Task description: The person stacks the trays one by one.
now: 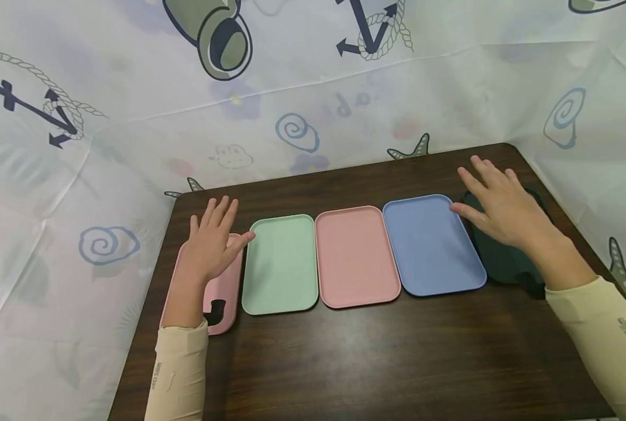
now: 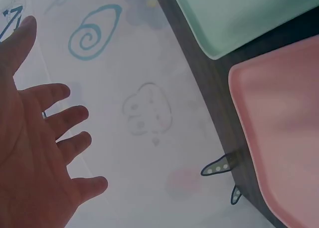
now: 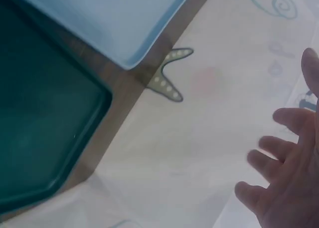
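My left hand (image 1: 207, 251) is spread over the leftmost pink tray (image 1: 227, 286), its thumb overlapping the edge of the mint green tray (image 1: 280, 266) in the head view. Part of a black item (image 1: 215, 312) shows in that pink tray, the rest hidden by my wrist. My right hand (image 1: 505, 207), fingers apart, is over the dark green tray (image 1: 502, 254) at the far right; its thumb overlaps the blue tray (image 1: 434, 245). A second pink tray (image 1: 357, 257) sits mid-row. Both palms hold nothing; the left wrist view shows loose fingers (image 2: 70, 120).
All the trays lie side by side on a dark brown table (image 1: 376, 362). A black object (image 1: 531, 285) shows by the dark green tray's near right corner. White printed cloth (image 1: 334, 134) hangs behind the table and along its sides.
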`<action>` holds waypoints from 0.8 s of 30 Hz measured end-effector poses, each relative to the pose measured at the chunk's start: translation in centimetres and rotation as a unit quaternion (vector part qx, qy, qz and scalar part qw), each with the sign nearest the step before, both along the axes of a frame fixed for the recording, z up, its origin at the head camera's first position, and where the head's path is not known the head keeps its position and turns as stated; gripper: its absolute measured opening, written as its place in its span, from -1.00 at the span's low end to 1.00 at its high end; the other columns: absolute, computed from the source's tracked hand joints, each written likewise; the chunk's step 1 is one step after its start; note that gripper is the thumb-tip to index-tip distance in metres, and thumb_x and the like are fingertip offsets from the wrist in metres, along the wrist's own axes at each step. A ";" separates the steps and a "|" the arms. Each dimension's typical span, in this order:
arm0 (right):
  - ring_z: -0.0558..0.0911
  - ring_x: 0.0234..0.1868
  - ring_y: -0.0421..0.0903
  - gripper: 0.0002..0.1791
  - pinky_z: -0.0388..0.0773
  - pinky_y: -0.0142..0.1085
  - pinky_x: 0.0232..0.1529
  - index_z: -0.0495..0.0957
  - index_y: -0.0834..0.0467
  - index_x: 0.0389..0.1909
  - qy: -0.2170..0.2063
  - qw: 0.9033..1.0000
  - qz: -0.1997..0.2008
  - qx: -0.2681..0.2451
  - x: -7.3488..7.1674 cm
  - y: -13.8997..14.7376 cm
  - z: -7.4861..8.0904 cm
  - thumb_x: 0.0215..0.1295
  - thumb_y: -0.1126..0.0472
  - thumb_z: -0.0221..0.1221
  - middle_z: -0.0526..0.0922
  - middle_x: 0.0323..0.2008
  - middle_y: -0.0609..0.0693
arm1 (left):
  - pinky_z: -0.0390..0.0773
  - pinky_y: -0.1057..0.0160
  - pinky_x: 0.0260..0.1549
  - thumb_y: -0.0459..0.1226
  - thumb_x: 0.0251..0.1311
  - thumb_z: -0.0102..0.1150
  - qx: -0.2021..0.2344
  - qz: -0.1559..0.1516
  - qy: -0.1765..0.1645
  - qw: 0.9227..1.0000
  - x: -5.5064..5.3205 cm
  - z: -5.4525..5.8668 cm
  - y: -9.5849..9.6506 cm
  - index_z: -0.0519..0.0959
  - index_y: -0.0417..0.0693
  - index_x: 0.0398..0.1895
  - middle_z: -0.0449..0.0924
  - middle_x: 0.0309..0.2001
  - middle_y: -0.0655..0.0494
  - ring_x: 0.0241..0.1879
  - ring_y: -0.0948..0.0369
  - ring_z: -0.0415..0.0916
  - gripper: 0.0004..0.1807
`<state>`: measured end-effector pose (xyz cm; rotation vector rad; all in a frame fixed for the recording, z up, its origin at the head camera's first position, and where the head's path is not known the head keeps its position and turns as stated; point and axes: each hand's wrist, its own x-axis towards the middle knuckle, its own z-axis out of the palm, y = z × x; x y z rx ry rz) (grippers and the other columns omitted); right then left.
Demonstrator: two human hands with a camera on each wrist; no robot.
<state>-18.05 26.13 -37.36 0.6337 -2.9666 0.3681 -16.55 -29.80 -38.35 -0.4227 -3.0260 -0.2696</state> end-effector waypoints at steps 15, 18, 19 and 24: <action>0.60 -0.42 -0.07 -0.42 0.47 -0.19 -0.50 0.62 0.29 0.03 -0.117 0.980 -0.071 -0.141 3.9 -4.6 -1.7 0.42 -0.17 0.07 0.70 -0.33 0.11 | 0.14 -0.32 0.18 0.22 0.32 0.00 0.001 -0.026 0.023 0.999 -1.2 -1.6 3.1 0.12 0.00 0.53 0.27 0.38 -0.14 0.36 -0.16 0.14 -0.16; 0.61 -0.50 -0.11 -0.54 0.45 -0.22 -0.53 0.67 0.22 -0.17 -0.174 0.968 -0.051 -0.172 4.9 -5.9 -2.9 0.42 -0.12 0.10 0.68 -0.49 -0.02 | 0.26 -0.24 0.05 0.19 0.33 0.01 -0.002 -0.030 0.011 0.999 -1.9 -2.1 4.5 0.19 0.01 0.51 0.38 0.29 -0.11 0.23 -0.14 0.26 -0.21; 0.62 -0.53 -0.10 -0.57 0.45 -0.22 -0.54 0.66 0.21 -0.24 -0.196 0.962 -0.046 -0.183 5.2 -6.4 -3.4 0.42 -0.11 0.10 0.66 -0.54 -0.05 | 0.29 -0.22 0.02 0.19 0.33 0.02 -0.003 -0.033 0.005 0.999 -2.1 -2.3 5.1 0.22 0.01 0.50 0.41 0.27 -0.11 0.21 -0.14 0.28 -0.22; 0.58 -0.66 -0.04 -0.60 0.50 -0.20 -0.62 0.57 0.23 -0.45 -0.299 0.923 -0.036 -0.240 6.9 -8.5 -5.7 0.43 -0.01 0.11 0.58 -0.68 -0.03 | 0.35 -0.17 -0.04 0.16 0.34 0.03 0.006 -0.066 -0.027 0.997 -4.1 -3.6 7.4 0.34 0.00 0.43 0.52 0.16 -0.05 0.11 -0.09 0.37 -0.30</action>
